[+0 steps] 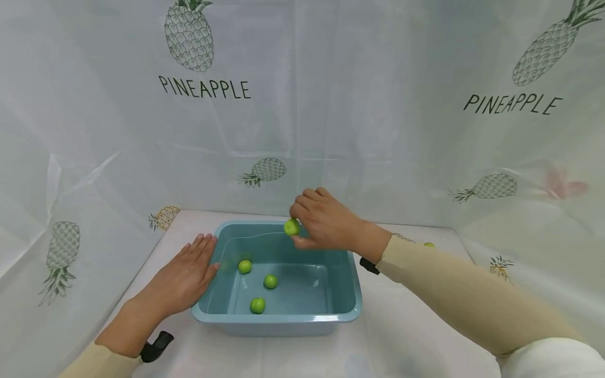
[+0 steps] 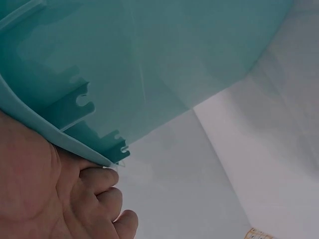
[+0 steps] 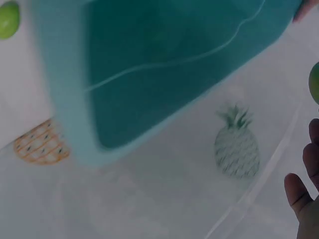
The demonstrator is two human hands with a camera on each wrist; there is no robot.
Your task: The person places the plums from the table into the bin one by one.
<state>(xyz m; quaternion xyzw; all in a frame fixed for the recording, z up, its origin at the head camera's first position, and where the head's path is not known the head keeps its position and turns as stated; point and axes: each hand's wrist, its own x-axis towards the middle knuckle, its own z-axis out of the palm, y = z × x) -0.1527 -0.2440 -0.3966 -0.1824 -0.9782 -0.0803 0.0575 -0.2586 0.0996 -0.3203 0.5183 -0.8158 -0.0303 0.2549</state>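
My right hand pinches a small round green fruit between thumb and fingers, above the far side of a blue plastic basin. In the right wrist view, only fingertips of that hand and a slice of the green fruit show at the right edge. Inside the basin lie three like fruits: one at the left, one in the middle, one nearer the front. My left hand rests with straight fingers along the basin's left rim; the left wrist view shows its palm against that rim.
Another green fruit lies on the table right of the basin, mostly behind my right sleeve. A white cloth covers the table. Pale sheeting with pineapple prints hangs behind and at both sides.
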